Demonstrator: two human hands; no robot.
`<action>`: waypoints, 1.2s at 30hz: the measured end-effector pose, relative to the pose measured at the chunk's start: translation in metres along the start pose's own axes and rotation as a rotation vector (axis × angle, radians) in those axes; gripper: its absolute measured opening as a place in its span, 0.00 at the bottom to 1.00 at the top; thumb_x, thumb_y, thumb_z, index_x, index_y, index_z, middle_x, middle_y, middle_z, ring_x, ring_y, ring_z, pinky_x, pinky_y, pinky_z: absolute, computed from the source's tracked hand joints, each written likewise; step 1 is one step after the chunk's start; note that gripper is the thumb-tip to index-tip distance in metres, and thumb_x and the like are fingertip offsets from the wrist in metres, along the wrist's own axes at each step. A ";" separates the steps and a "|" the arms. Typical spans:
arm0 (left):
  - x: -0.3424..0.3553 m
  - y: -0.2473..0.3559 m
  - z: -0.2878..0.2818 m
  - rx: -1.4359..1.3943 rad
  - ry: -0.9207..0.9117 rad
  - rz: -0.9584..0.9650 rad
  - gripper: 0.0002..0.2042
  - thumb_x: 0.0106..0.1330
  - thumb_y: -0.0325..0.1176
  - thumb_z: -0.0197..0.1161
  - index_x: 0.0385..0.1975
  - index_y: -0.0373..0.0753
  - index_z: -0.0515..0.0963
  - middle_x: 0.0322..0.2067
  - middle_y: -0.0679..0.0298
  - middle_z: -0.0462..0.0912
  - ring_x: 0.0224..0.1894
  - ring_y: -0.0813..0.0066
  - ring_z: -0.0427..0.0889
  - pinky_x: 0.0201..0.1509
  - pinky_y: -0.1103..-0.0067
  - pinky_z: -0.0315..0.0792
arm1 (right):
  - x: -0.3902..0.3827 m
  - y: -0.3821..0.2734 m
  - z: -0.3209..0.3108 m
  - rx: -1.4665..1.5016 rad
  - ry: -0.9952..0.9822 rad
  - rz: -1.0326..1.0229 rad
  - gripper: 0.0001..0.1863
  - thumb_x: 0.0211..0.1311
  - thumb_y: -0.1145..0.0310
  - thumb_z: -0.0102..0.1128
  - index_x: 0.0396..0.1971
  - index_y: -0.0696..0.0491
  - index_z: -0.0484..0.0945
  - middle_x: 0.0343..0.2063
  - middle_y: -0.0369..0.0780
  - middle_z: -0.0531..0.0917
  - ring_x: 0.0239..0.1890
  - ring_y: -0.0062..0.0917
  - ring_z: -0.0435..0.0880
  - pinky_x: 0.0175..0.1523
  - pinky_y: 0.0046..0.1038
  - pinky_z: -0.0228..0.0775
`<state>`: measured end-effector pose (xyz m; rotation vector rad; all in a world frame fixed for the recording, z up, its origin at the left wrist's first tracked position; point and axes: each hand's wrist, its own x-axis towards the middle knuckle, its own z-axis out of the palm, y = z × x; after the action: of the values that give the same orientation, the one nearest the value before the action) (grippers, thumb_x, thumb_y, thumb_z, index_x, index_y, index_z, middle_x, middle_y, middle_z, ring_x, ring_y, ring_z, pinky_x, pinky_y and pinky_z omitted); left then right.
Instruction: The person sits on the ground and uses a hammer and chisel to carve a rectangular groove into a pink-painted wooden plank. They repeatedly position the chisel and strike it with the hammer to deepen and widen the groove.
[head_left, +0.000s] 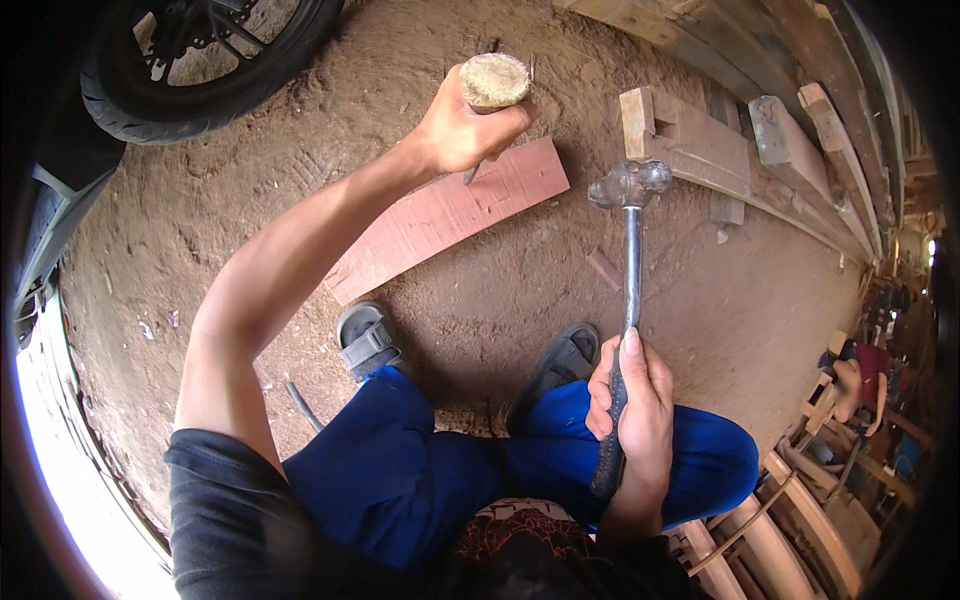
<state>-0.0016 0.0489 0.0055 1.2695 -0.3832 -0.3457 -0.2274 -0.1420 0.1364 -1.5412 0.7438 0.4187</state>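
Dirt floor point(750, 290) lies beneath your left hand point(465, 125) and right hand point(640, 400). Largest thing on it: stacked timber point(710, 165), ahead and to the right of your right hand; pieces overlap, so the count is uncertain. Next, one wheel point(190, 115) with a black tyre, beyond and to the left of your left hand, well apart from it.

One reddish board point(420, 230), flat on the floor. It lies directly below your left hand, and ahead and to the left of your right hand. Long axis slants: near end by your left sandal point(367, 340), far end running away and rightward, past your left hand. Left hand is clearly the nearer. Sandals: two, one per foot.

One hammer point(632, 260). Your right hand is wrapped around its dark grip, thumb laid along the handle. The head is ahead of that hand, to the right of the board's far end, well apart from the chisel point(495, 82).

One chisel. Your left hand is closed around its handle; the round butt stands above the fist, and a narrow blade shows below, over the marked part of the board. Tip contact: cannot tell.

Smallest: one wood strip point(605, 268), ahead of your right hand, just left of the hammer's shaft.
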 end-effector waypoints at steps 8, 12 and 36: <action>0.004 -0.009 0.002 0.100 -0.047 0.053 0.05 0.61 0.30 0.60 0.25 0.37 0.77 0.14 0.70 0.73 0.14 0.83 0.72 0.15 0.80 0.68 | 0.000 0.006 -0.004 -0.026 -0.049 -0.006 0.21 0.79 0.54 0.42 0.29 0.54 0.70 0.14 0.34 0.69 0.10 0.14 0.66 0.15 0.19 0.58; 0.006 -0.011 0.001 0.066 -0.036 0.097 0.06 0.61 0.30 0.61 0.25 0.37 0.77 0.13 0.69 0.73 0.13 0.82 0.72 0.11 0.80 0.67 | -0.001 0.008 -0.006 -0.040 -0.053 0.011 0.21 0.79 0.53 0.43 0.29 0.53 0.70 0.14 0.34 0.69 0.10 0.14 0.66 0.15 0.19 0.58; 0.011 -0.010 0.006 0.159 -0.097 0.033 0.06 0.64 0.29 0.56 0.26 0.37 0.72 0.14 0.68 0.70 0.15 0.80 0.69 0.17 0.78 0.64 | 0.001 0.016 -0.005 -0.108 -0.104 0.008 0.21 0.78 0.53 0.45 0.28 0.53 0.70 0.13 0.33 0.69 0.09 0.14 0.67 0.15 0.20 0.57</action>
<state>0.0047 0.0362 -0.0017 1.4032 -0.5220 -0.3547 -0.2380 -0.1471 0.1246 -1.6049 0.6559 0.5485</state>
